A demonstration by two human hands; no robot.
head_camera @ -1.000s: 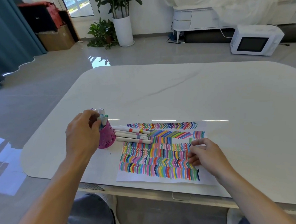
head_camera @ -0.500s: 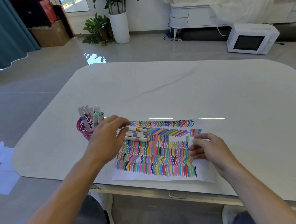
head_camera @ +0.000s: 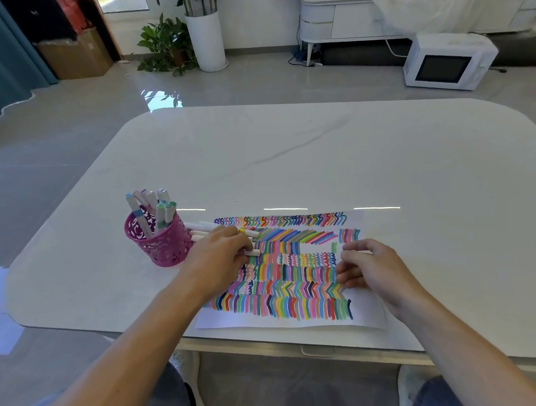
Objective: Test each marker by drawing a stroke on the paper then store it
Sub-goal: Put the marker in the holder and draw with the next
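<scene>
1. Head view: left hand [head_camera: 219,256] fingers curl over the loose markers [head_camera: 252,233] lying at the paper's [head_camera: 369,316] left edge; whether 1 is pinched yet, cannot tell.
2. Right hand [head_camera: 370,268] rests on the paper, fingers loosely bent, grasping nothing.
3. Cup [head_camera: 162,244] stands just left of the loose markers, already holding several.
4. Judgement: isolate 1 marker from the row, lift it clear of its neighbours, keep the right hand pinning the sheet, and use the bare patch near the right edge.
5. Versus 0.5 s ago: left hand has settled lower onto the markers; 1.0 s ago it was at the cup. Right hand unchanged.
</scene>
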